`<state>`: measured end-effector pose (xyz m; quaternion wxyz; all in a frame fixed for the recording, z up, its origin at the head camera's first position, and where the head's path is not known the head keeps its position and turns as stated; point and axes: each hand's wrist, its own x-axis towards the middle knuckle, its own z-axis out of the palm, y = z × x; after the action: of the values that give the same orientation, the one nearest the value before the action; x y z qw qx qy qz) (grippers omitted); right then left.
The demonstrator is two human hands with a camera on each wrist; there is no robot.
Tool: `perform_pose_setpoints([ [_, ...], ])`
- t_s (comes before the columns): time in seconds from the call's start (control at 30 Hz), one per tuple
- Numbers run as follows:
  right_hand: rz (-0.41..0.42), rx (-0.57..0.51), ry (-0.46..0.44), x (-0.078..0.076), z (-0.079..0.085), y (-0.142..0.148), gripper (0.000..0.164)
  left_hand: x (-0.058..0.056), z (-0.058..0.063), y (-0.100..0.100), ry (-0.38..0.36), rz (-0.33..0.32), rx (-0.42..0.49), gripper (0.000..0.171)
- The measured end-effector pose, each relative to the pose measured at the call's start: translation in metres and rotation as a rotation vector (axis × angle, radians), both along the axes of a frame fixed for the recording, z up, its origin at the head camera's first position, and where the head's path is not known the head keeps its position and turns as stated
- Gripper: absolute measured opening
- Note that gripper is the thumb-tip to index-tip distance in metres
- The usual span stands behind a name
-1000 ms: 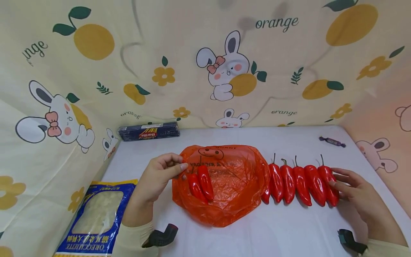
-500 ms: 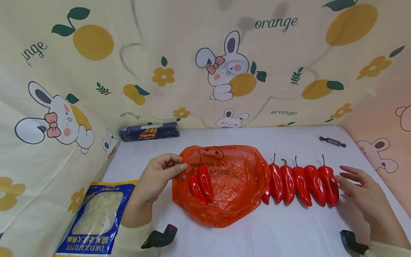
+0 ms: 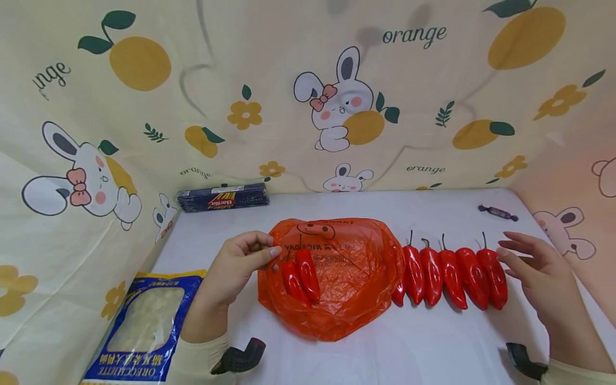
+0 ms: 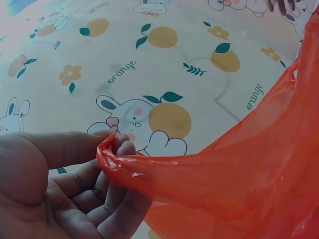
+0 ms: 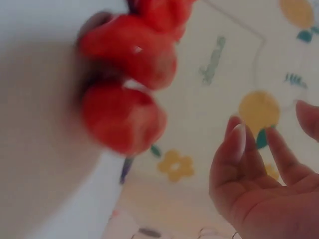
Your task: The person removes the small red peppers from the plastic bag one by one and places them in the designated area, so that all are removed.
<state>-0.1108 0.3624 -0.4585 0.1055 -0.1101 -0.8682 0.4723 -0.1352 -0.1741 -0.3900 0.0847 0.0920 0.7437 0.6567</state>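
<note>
A red plastic bag (image 3: 356, 289) lies with its mouth spread on the table, and two red chili peppers (image 3: 308, 275) sit inside its left part. My left hand (image 3: 245, 256) pinches the bag's left rim between thumb and fingers; the left wrist view shows the gathered plastic edge (image 4: 119, 164) at the fingertips. Right of the bag, several red peppers (image 3: 447, 278) lie side by side in a row, stems pointing away, the leftmost partly hidden by the bag. My right hand (image 3: 539, 272) hovers by the rightmost pepper (image 3: 493, 280), fingers loosely spread and holding nothing.
A dark blue Barilla spaghetti pack (image 3: 223, 198) lies at the back left. A blue and yellow orecchiette bag (image 3: 144, 321) lies at the front left, partly behind the left arm. A small wrapped candy (image 3: 498, 212) sits at the back right. Patterned cloth walls (image 3: 269, 64) surround the table.
My right hand has let go of the rightmost pepper, moved off to the right, then come back a little above its upper end. The left hand and bag stay nearly still.
</note>
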Motion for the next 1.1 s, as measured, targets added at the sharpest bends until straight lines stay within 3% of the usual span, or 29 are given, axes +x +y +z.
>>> perform_pose_setpoints([
  [0.37, 0.291, -0.001, 0.044, -0.007, 0.012, -0.051, 0.055, 0.0, -0.001, 0.001, 0.005, -0.01, -0.002, 0.014],
  [0.7, 0.549, -0.209, 0.005, -0.013, 0.019, -0.125, 0.048, -0.001, -0.002, 0.002, 0.013, -0.011, 0.005, 0.012],
  [0.9, 0.671, -0.308, -0.01, -0.017, 0.014, -0.167, 0.044, -0.001, -0.004, 0.002, 0.008, -0.011, 0.011, 0.013],
  [1.1, 0.765, -0.27, 0.021, -0.02, 0.01, -0.2, 0.043, 0.0, -0.004, 0.002, 0.012, -0.007, 0.008, 0.013],
])
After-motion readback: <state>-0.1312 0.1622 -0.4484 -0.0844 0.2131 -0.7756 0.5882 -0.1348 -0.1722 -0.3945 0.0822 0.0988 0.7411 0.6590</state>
